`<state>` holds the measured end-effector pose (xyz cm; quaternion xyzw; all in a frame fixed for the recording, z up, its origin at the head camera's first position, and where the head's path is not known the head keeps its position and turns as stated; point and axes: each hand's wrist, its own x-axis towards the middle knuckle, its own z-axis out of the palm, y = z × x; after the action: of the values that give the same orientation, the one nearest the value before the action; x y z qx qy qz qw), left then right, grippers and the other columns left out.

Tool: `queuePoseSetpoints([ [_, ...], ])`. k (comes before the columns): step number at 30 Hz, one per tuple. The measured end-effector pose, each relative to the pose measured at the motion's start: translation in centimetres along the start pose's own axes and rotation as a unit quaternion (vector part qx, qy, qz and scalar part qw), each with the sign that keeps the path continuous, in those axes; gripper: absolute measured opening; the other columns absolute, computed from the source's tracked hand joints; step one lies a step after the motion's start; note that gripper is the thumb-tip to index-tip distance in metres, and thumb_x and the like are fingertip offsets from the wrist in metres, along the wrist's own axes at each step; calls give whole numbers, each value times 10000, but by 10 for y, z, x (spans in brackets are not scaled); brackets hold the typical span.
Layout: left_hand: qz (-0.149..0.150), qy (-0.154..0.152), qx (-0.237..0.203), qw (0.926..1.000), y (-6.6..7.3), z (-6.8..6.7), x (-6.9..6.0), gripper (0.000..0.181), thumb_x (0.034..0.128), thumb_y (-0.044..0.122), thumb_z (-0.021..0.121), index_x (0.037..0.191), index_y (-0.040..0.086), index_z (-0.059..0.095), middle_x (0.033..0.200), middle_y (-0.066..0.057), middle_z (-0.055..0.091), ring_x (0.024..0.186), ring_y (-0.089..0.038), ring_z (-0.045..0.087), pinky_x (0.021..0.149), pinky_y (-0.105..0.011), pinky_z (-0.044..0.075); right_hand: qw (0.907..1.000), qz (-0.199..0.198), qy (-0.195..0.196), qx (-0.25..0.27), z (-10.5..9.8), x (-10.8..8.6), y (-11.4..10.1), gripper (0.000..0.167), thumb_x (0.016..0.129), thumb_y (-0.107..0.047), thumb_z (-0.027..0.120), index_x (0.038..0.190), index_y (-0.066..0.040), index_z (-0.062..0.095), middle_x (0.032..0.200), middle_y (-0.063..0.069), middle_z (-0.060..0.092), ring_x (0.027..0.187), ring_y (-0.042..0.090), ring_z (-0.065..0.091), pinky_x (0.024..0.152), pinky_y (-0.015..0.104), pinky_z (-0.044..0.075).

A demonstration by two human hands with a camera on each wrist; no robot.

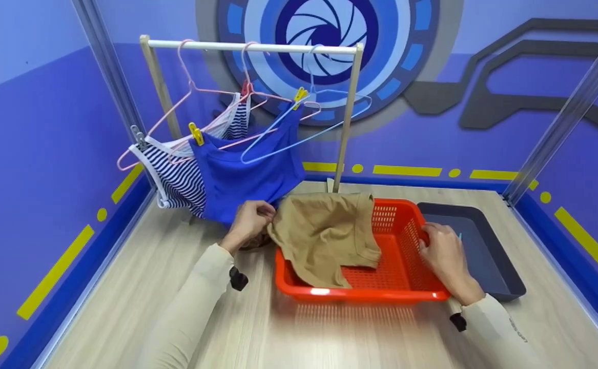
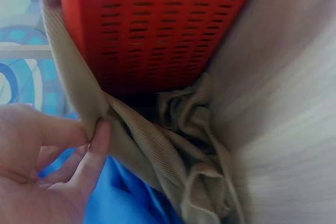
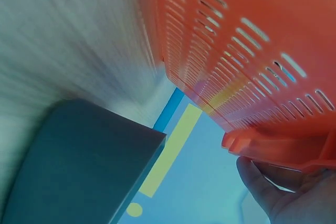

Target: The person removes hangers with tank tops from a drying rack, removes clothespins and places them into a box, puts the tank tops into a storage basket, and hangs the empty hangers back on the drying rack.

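Observation:
Tan cloth [image 1: 324,236] hangs over the left side of the red basket [image 1: 360,296], part of it inside and part down outside. My left hand [image 1: 250,223] pinches its edge at the basket's left; in the left wrist view the thumb and a finger of the hand [image 2: 63,166] meet on the tan fabric [image 2: 152,150], which drapes in folds beside the basket wall [image 2: 142,24]. At the basket's right rim, my right hand [image 1: 445,256] grips the edge; the right wrist view shows its fingers [image 3: 257,182] under the red rim [image 3: 283,148].
Behind stands a rack [image 1: 350,118] with pink hangers [image 1: 176,107] and a light blue hanger [image 1: 304,148]. Blue underwear [image 1: 250,171] and striped underwear [image 1: 178,177] hang there by clips. A dark grey tray [image 1: 488,256] lies right of the basket.

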<state>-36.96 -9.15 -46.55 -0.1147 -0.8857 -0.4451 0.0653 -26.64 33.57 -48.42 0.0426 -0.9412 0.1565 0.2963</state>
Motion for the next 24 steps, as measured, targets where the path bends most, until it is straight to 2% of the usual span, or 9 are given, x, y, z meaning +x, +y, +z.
queuePoseSetpoints([
  [3,158,398,-4,9991,10,-4,1,140,804,4,686,887,82,767,849,-50,751,799,-172,675,778,-302,536,10000,31,-34,32,0,0,0,259,775,25,715,1023,100,695,1083,263,694,956,447,634,845,586,525],
  [5,365,520,-56,9980,20,-6,2,126,808,13,694,897,69,765,869,-60,754,821,-196,682,796,-325,537,9999,88,-38,67,0,0,0,261,775,26,712,1024,102,693,1086,268,691,960,452,630,847,593,523],
  [9,758,558,-230,9953,43,-5,2,143,811,10,689,932,44,758,887,-72,755,841,-209,686,807,-336,537,9997,185,-32,168,1,1,0,268,771,27,702,1026,108,689,1096,278,684,967,464,621,854,608,515],
  [14,1303,482,-481,9891,72,4,-2,153,796,-29,669,909,30,754,856,-89,752,803,-206,694,768,-323,556,9994,193,23,276,3,1,1,265,764,36,700,1018,111,692,1096,281,682,960,469,618,838,610,514],
  [17,1611,241,-625,9847,86,14,-8,161,802,-64,646,910,2,745,865,-127,749,805,-231,704,761,-336,577,9992,253,2,314,3,0,1,264,766,34,698,1019,110,694,1104,280,680,964,468,614,839,609,513],
  [19,1752,-41,-597,9827,93,21,-14,176,806,-81,630,922,-8,740,880,-139,747,819,-246,711,767,-348,584,9990,302,-33,329,3,0,1,268,769,31,693,1026,108,694,1113,279,678,973,467,610,847,607,509],
  [22,1762,-526,-137,9829,97,31,-23,200,825,-54,619,969,21,736,937,-110,745,872,-226,702,804,-339,572,9989,343,-47,325,2,1,1,274,768,32,690,1031,106,695,1118,277,677,977,466,607,853,607,503],
  [24,1642,-968,170,9815,97,36,-27,211,845,-34,613,1013,30,723,981,-102,736,907,-216,689,832,-338,558,9992,300,-12,274,2,1,0,272,763,36,687,1026,104,697,1111,274,680,976,466,607,851,604,500],
])
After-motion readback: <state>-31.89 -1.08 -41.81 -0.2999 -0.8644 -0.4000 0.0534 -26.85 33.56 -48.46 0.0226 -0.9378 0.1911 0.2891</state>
